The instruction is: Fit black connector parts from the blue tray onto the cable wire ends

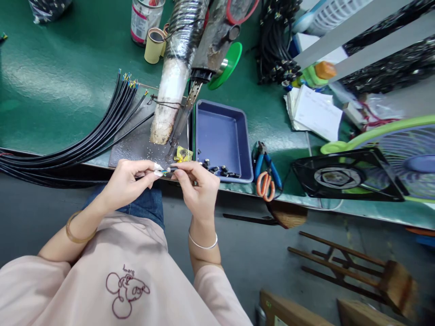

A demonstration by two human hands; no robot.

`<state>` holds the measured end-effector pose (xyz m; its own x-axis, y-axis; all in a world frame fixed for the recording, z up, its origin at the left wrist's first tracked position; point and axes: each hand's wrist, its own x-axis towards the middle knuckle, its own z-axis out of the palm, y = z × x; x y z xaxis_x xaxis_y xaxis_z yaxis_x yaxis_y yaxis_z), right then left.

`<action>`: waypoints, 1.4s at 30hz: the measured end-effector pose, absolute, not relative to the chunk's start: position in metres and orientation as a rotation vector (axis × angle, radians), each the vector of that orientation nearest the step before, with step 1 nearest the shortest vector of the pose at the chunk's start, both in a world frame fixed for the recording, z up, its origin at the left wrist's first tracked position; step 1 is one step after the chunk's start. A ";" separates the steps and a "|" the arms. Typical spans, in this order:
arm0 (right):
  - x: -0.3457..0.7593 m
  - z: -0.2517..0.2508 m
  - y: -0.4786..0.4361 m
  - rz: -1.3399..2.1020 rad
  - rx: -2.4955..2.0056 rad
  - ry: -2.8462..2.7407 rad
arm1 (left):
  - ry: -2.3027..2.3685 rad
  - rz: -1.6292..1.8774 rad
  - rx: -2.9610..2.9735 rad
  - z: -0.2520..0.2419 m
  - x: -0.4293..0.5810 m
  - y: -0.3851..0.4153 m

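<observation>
At the front edge of the bench, my left hand (131,182) pinches the stripped end of a black cable, its thin coloured wires (165,172) showing at the fingertips. Facing it, my right hand (199,183) pinches a small black connector (174,170) against those wires. Just beyond the fingers, a soldering tool (185,117) slants down, its tip over a dark plate (127,141) with a crumpled yellow piece (183,154) on it. A blue-grey tray (249,149) holding several small black connectors (224,171) stands to the right of my hands.
Black cables (91,144) lie in a bundle at left. A foil-wrapped duct (175,74) hangs over the plate. Right of the tray are blue-handled pliers (260,160), orange-handled scissors (265,186) and a black fan (340,175). A can (144,20) stands at the back; a wooden stool (394,285) is below.
</observation>
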<state>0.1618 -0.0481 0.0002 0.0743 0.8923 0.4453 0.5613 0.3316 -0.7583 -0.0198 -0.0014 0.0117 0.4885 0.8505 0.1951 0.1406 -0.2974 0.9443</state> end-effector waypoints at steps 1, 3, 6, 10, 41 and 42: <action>0.161 0.000 -0.050 0.316 -1.356 -1.622 | 0.845 0.895 1.723 0.012 -0.020 -0.002; 0.158 0.002 -0.052 0.137 -1.354 -1.672 | 0.864 0.927 1.730 0.011 -0.019 -0.002; 0.155 0.007 -0.055 -0.077 -1.308 -1.803 | 0.897 0.989 1.804 0.007 -0.018 -0.003; 0.149 0.009 -0.056 -0.179 -1.318 -1.915 | 0.867 1.052 1.950 0.001 -0.018 -0.004; 0.144 -0.012 -0.040 -0.206 -1.251 -1.656 | 0.909 0.869 1.634 0.004 -0.010 0.014; 0.144 -0.012 -0.039 -0.205 -1.257 -1.653 | 0.915 0.869 1.633 0.005 -0.010 0.015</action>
<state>0.1443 -0.0391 -0.0121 0.0484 0.6273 0.7772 0.7980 0.4437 -0.4078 -0.0095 0.0147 0.0045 0.4496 0.8876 0.1004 0.1459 -0.1839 0.9721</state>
